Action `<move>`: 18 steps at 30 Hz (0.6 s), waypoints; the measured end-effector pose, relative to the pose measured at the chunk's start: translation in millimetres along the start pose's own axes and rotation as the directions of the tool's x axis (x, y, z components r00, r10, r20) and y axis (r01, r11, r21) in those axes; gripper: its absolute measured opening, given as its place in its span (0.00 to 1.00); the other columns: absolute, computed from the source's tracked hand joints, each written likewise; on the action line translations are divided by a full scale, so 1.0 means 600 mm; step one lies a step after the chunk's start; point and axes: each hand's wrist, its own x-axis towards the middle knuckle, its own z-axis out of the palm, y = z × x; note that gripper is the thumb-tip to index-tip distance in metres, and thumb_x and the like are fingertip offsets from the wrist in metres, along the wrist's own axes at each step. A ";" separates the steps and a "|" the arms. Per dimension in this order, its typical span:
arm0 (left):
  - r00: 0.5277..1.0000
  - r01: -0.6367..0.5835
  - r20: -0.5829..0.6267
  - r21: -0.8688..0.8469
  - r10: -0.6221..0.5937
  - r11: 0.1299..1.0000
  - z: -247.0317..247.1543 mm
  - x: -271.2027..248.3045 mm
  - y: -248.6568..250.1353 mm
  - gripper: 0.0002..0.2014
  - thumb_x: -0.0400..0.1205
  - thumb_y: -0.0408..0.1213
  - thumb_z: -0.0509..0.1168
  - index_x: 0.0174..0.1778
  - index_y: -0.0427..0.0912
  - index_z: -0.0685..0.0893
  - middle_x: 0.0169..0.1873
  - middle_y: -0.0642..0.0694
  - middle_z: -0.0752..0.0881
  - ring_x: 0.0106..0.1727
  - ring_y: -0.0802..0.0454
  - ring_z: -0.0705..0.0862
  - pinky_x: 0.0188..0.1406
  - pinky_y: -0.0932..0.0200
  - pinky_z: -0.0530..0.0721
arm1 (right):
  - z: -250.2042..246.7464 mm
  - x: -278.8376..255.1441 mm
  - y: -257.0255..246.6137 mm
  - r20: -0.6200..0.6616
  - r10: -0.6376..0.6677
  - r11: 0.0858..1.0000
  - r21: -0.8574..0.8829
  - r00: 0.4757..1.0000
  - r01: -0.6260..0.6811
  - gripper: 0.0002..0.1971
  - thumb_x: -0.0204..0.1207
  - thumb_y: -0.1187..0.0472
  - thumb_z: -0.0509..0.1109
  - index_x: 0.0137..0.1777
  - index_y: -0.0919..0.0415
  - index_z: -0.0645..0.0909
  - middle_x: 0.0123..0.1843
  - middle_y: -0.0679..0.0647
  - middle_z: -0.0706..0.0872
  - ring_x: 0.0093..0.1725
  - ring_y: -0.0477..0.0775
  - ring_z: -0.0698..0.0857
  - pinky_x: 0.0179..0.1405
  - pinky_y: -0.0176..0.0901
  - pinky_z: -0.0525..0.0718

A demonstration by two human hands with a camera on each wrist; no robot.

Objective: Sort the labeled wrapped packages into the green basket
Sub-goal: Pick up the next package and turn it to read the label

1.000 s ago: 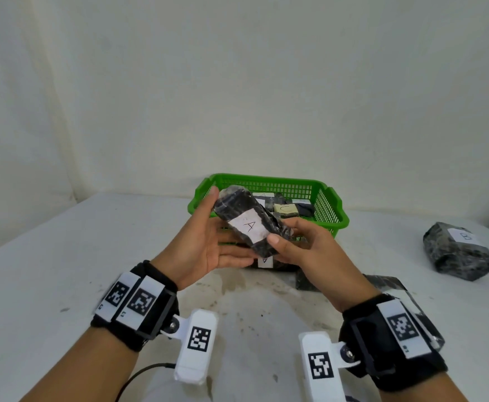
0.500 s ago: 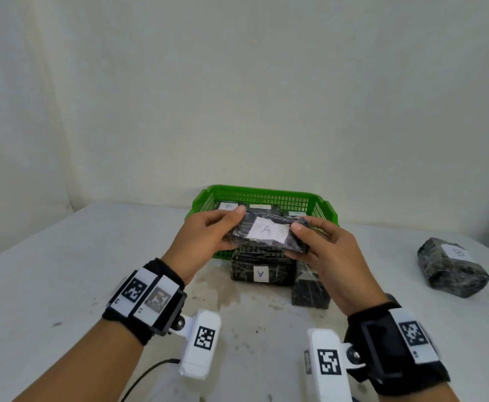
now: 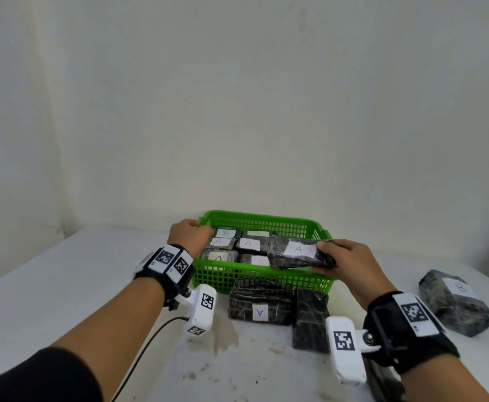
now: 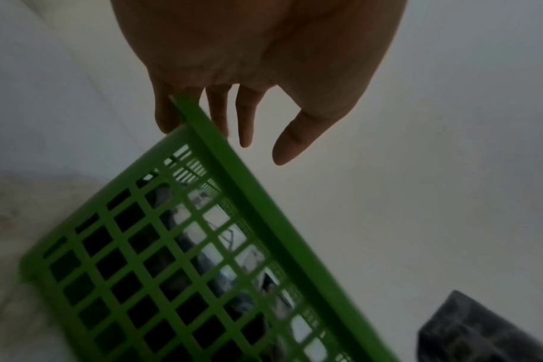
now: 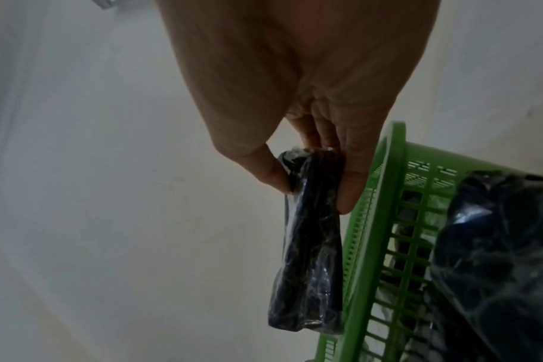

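The green basket [image 3: 266,220] stands at the table's far middle, with several dark wrapped packages [image 3: 247,243] labelled A and B inside. My right hand [image 3: 342,256] pinches one end of a flat dark package labelled A [image 3: 298,252] between thumb and fingers, level, just above the basket's right front part. The right wrist view shows this package [image 5: 307,269] hanging from the right hand [image 5: 313,196] beside the basket rim [image 5: 378,220]. My left hand [image 3: 191,233] is at the basket's far left corner. Its fingers [image 4: 245,127] are straight and touch the rim [image 4: 264,220].
A package labelled A [image 3: 259,306] and a dark package with no label showing [image 3: 310,320] lie against the basket's front wall. A bulky package labelled B [image 3: 455,303] sits at the right. Another dark package [image 3: 382,381] lies under my right wrist. A black cable [image 3: 150,343] trails below the left arm.
The left hand let go of the A package and moved to the basket's far left corner. The right hand alone carried the package forward over the basket.
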 end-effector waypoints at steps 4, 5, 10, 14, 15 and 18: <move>0.996 0.079 0.030 0.171 -0.085 0.982 0.004 0.031 0.003 0.07 0.78 0.40 0.66 0.39 0.40 0.79 0.43 0.41 0.81 0.35 0.49 0.78 0.32 0.60 0.71 | 0.000 0.024 -0.007 0.012 0.045 0.998 -0.038 0.999 -0.045 0.11 0.85 0.67 0.73 0.56 0.78 0.86 0.61 0.72 0.88 0.59 0.67 0.90 0.53 0.54 0.92; 0.994 0.088 0.043 0.204 -0.098 0.975 0.005 0.040 0.003 0.09 0.79 0.39 0.65 0.35 0.39 0.77 0.38 0.42 0.79 0.33 0.48 0.76 0.31 0.59 0.70 | 0.001 0.030 -0.011 0.014 0.042 0.998 -0.053 0.999 -0.042 0.11 0.85 0.67 0.73 0.55 0.79 0.86 0.60 0.72 0.88 0.58 0.67 0.90 0.50 0.52 0.93; 0.993 0.055 0.084 0.321 -0.086 0.946 0.007 0.068 0.008 0.17 0.85 0.34 0.59 0.28 0.42 0.69 0.30 0.46 0.73 0.44 0.46 0.75 0.47 0.59 0.72 | 0.016 0.058 -0.027 -0.043 0.022 0.978 -0.206 0.999 -0.030 0.07 0.82 0.69 0.75 0.44 0.73 0.87 0.51 0.69 0.89 0.46 0.62 0.90 0.44 0.53 0.94; 0.990 -0.019 0.127 0.504 -0.053 0.863 0.004 0.070 0.012 0.16 0.88 0.25 0.51 0.33 0.33 0.71 0.31 0.45 0.72 0.48 0.47 0.78 0.47 0.59 0.72 | 0.019 0.074 -0.021 -0.116 -0.043 0.878 -0.479 0.992 -0.018 0.11 0.79 0.65 0.78 0.36 0.57 0.85 0.41 0.58 0.90 0.41 0.63 0.93 0.46 0.56 0.95; 0.988 -0.059 0.154 0.547 -0.031 0.835 0.003 0.069 0.012 0.14 0.88 0.24 0.50 0.39 0.28 0.76 0.37 0.41 0.79 0.54 0.45 0.81 0.49 0.57 0.75 | 0.018 0.074 -0.019 -0.129 -0.055 0.861 -0.508 0.990 -0.019 0.10 0.79 0.65 0.78 0.37 0.56 0.84 0.40 0.57 0.90 0.40 0.63 0.93 0.42 0.52 0.95; 0.984 -0.097 0.179 0.527 0.002 0.845 0.009 0.064 0.008 0.16 0.89 0.25 0.51 0.67 0.26 0.79 0.58 0.36 0.85 0.61 0.41 0.84 0.61 0.55 0.79 | 0.013 0.077 -0.017 -0.179 -0.079 0.845 -0.535 0.981 -0.030 0.04 0.78 0.64 0.78 0.45 0.60 0.85 0.44 0.59 0.90 0.36 0.60 0.93 0.31 0.45 0.93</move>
